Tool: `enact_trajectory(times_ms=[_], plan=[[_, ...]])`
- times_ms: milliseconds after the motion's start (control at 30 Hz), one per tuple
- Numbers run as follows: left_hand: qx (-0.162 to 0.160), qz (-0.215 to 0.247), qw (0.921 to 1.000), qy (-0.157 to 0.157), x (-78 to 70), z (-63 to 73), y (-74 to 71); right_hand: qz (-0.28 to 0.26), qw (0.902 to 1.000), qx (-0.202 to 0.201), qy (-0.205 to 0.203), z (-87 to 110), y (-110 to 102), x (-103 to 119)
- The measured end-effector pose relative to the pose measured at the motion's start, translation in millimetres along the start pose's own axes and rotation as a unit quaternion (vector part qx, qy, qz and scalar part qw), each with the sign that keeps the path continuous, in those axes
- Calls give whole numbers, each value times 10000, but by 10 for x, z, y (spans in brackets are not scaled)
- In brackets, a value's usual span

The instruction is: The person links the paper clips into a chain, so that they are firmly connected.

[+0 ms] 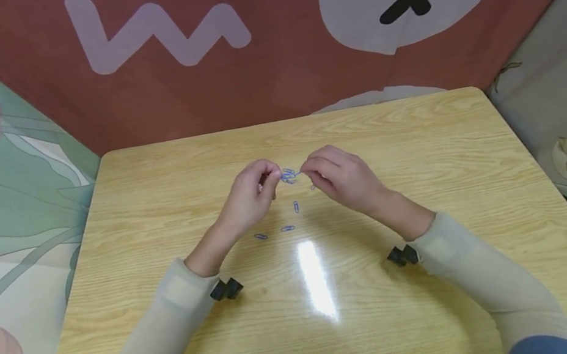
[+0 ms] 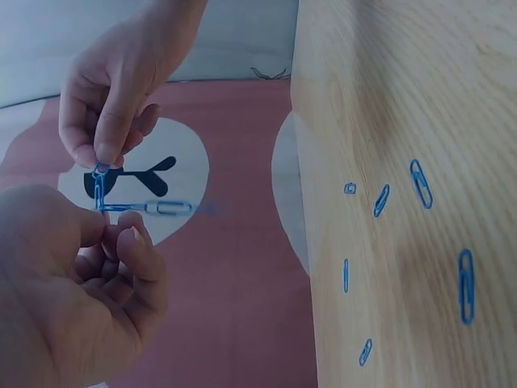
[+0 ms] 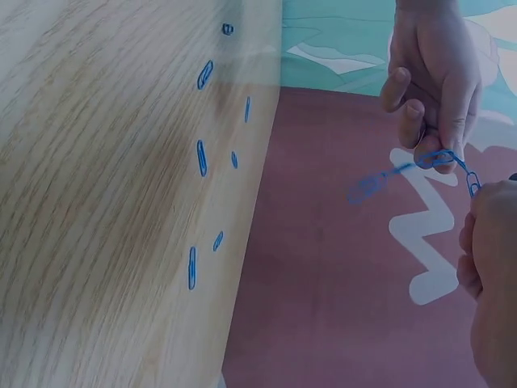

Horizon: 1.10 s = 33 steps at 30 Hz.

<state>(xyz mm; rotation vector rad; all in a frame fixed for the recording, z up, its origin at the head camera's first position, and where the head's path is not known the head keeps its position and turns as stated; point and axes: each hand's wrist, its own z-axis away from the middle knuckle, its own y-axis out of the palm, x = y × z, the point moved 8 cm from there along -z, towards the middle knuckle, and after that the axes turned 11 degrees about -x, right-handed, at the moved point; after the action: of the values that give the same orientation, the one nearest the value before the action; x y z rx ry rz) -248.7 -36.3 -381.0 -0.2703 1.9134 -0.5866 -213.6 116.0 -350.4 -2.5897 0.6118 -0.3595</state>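
Observation:
Above the far half of the table, my left hand (image 1: 248, 201) and right hand (image 1: 347, 179) face each other with fingertips close together. The right thumb and fingers pinch a blue paper clip (image 2: 98, 192). My left hand pinches the end of a short chain of blue paper clips (image 2: 168, 208), which dangles blurred in both wrist views. In the right wrist view, the right hand's clip (image 3: 473, 183) meets the clip at the left fingertips (image 3: 436, 158); whether they are linked I cannot tell. Fingers partly cover both clips.
Several loose blue paper clips, such as this one (image 1: 288, 227), lie scattered on the wooden table (image 1: 310, 346) beneath and nearer than the hands. A printed red cloth (image 1: 279, 78) hangs behind the table's far edge. Small black devices (image 1: 227, 288) sit at both wrists.

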Motion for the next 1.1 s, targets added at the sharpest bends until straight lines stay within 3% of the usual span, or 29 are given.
enact_trajectory(times_ms=[133, 333, 700, 1100], plan=[[-11, 21, 10000, 39, 12, 2, 9, 24, 9999, -75, 102, 2, -10, -15], [-305, 172, 9986, 388, -8, -14, -31, -97, 9997, -110, 198, -14, -13, -18], [-330, 590, 9962, 549, -74, -9, -27, -730, 9926, -249, 940, -14, 6, -84], [-386, 415, 9961, 680, -104, -18, -42, -1119, 9830, -311, 1423, -19, 15, -120]])
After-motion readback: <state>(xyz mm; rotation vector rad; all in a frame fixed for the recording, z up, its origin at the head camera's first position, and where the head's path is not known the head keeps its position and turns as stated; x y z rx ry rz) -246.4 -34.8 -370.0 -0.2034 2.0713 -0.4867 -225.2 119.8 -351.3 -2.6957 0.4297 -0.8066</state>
